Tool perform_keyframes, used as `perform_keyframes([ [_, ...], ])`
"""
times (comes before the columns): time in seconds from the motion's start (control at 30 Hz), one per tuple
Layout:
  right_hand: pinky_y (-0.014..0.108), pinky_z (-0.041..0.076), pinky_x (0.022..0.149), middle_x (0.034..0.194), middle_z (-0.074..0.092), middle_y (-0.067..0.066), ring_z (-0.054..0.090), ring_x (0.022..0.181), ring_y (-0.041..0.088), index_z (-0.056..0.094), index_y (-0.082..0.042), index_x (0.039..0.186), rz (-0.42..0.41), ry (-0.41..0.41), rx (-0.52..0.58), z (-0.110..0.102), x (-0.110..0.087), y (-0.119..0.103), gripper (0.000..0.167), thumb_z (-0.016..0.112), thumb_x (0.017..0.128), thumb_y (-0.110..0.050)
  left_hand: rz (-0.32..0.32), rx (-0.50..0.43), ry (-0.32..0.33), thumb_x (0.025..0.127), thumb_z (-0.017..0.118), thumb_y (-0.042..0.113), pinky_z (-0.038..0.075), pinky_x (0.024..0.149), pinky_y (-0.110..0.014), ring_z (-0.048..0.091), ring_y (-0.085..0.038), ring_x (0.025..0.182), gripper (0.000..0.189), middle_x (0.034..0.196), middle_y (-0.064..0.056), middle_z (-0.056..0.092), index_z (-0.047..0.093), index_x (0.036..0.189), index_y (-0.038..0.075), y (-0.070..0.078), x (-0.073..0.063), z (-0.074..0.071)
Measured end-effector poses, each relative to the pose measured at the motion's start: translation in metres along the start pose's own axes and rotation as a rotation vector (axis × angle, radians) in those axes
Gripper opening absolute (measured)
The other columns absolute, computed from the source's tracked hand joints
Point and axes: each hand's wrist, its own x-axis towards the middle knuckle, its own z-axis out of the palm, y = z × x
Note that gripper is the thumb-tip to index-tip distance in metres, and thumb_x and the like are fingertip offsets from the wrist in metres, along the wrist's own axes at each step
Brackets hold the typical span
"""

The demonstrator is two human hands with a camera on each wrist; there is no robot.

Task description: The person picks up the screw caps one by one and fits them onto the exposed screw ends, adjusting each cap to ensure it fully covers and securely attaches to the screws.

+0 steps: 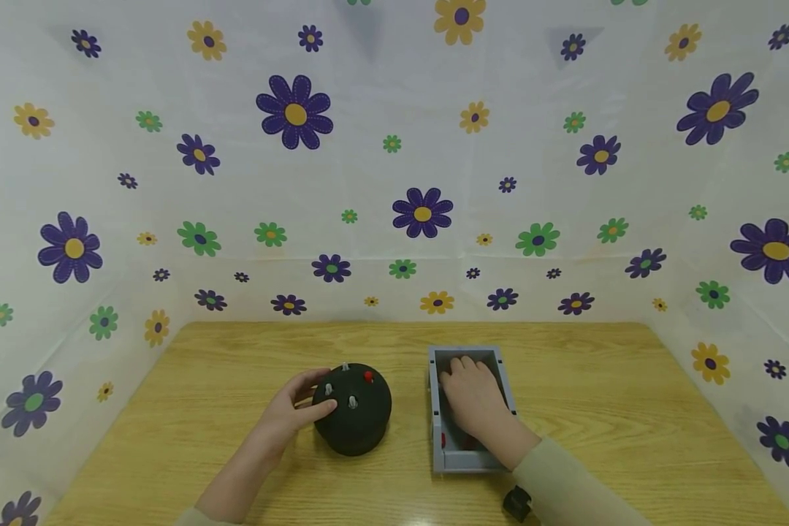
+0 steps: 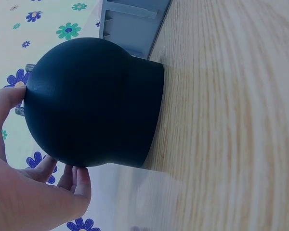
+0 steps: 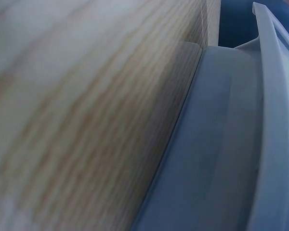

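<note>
A black dome-shaped object (image 1: 352, 424) stands on the table left of centre, with several clear threaded pegs and one red peg (image 1: 368, 377) sticking up from its top. My left hand (image 1: 291, 409) grips it at its left side, thumb over the top edge and fingers curled against the side. The left wrist view shows the same hand (image 2: 48, 192) against the dome, with two threaded ends poking out beside the thumb. My right hand (image 1: 475, 394) reaches down into a grey bin (image 1: 470, 462), fingers bent. Whatever its fingertips touch is hidden. Something red (image 1: 443, 440) lies inside the bin.
The bin's outer wall (image 3: 197, 139) fills much of the right wrist view. A small black device (image 1: 517, 503) is beside the right sleeve. Behind the wooden table (image 1: 237, 365) and along its sides hangs a white flowered sheet (image 1: 368, 183).
</note>
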Motion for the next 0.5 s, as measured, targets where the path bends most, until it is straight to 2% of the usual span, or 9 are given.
perform_keyframes([
  [0.23, 0.04, 0.055, 0.078, 0.097, 0.069, 0.009, 0.062, 0.091, 0.024, 0.076, -0.006, 0.1, 0.0, 0.01, 0.007, -0.0015, -0.0011, 0.0008, 0.017, 0.083, 0.09, -0.018, 0.004, 0.005, 0.0, 0.1, 0.074, 0.015, 0.047, 0.117, -0.056, 0.048, -0.041, 0.142, 0.066, 0.157, -0.024, 0.048, 0.045, 0.158, 0.004, -0.0008, 0.0006, -0.0004],
  [0.5, 0.039, 0.057, 0.081, 0.101, 0.071, 0.008, 0.064, 0.095, 0.024, 0.076, -0.007, 0.106, 0.0, -0.011, 0.0, -0.006, -0.0003, 0.0019, 0.023, 0.084, 0.091, -0.022, -0.001, 0.006, 0.005, 0.1, 0.075, 0.016, 0.046, 0.118, -0.058, 0.047, -0.041, 0.143, 0.066, 0.158, -0.024, 0.047, 0.045, 0.158, 0.004, -0.0007, 0.0012, -0.0002],
])
